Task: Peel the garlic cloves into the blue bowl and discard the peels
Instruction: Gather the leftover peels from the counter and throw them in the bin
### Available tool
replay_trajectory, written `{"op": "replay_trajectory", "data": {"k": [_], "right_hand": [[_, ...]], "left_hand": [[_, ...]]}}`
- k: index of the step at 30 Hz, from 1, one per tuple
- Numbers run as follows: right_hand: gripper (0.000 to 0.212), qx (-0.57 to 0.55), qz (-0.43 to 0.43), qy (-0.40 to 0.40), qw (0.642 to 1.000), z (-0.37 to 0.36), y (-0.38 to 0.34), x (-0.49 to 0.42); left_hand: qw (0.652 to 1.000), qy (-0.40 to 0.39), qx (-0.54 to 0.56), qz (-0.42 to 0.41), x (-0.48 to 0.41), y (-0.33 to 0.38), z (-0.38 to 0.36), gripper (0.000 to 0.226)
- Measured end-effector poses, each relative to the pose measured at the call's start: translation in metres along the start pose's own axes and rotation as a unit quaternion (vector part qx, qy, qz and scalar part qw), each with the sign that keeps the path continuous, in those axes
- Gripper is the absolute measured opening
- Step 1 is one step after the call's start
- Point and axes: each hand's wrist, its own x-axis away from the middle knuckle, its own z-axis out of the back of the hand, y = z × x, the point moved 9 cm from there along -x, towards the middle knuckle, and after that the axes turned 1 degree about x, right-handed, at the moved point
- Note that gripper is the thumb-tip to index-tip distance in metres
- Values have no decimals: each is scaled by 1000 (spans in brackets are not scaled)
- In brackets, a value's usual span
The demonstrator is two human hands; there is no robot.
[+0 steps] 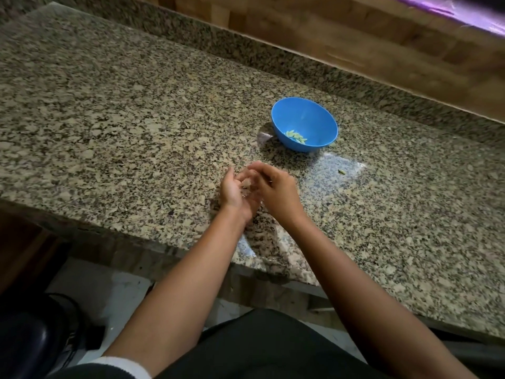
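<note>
Both forearms are bare from the wrist to the bottom edge of the view, with no sleeve, watch, bracelet or ring visible on either. The left hand (pixel 235 191) and the right hand (pixel 276 188) are gloveless; motion blur smears the fingers, so nails and finer detail cannot be made out. Low in the middle of the view, between the two arms, lies a dark, almost black garment (pixel 262 343) with a smooth, plain surface and no print or seam that can be read. At the bottom left, a narrow band of white fabric (pixel 123 365) curves along the edge of a dark piece of clothing.
</note>
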Motion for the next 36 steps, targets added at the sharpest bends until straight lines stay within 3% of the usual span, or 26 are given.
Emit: {"op": "replay_trajectory", "data": {"k": [3,6,9,11,13,21,24,27,34,36], "right_hand": [[25,-81,-42,45,995,23,18,1],[34,-58,-57,65,995,41,37,12],[56,167,-74,-51,982,21,61,31],[74,341,-79,-129,928,2,80,44],[82,407,-79,-156,897,-11,86,46],[79,409,26,-184,894,-29,69,28],[61,433,107,-247,860,-25,68,46],[53,447,131,-276,840,-26,72,43],[59,434,92,-242,863,-21,77,11],[61,392,92,-209,891,-19,69,12]], "left_hand": [[998,-45,51,6,-2,5,-13,56],[996,-59,67,-16,-8,17,-12,59],[995,-65,72,-32,-10,28,-6,59],[994,-66,79,-38,-11,35,-3,60],[993,-66,85,-41,-11,39,-1,60],[993,-70,86,-33,-13,40,2,61],[992,-72,94,-36,-12,41,3,60],[992,-73,96,-38,-13,38,0,61],[992,-71,102,-36,-17,39,1,60],[992,-72,101,-35,-17,39,3,61]]}}
